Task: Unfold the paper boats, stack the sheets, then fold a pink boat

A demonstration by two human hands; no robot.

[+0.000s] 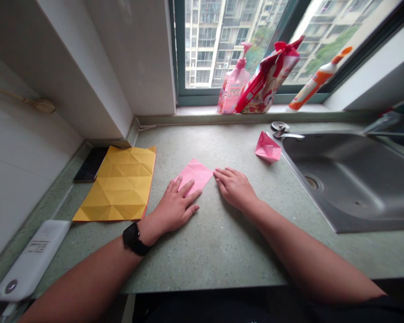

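A small pink sheet of origami paper (195, 172) with faint creases lies flat on the counter, one corner pointing away from me. My left hand (179, 204) rests palm down over its near left part, fingers spread, hiding that part. My right hand (234, 185) lies on the counter at the sheet's right corner, with its fingertips at or just beside that corner. The fingers of this hand are stretched out together; nothing shows in them. Farther right, a folded pink paper shape (268, 147) stands near the sink.
Creased yellow paper (121, 181) lies left, partly over a dark phone (90, 165). A white power bank (33, 260) sits at front left. The steel sink (323, 220) is at right. On the sill stand a pump bottle (234, 85), a red bag (269, 80) and an orange-white bottle (311, 87).
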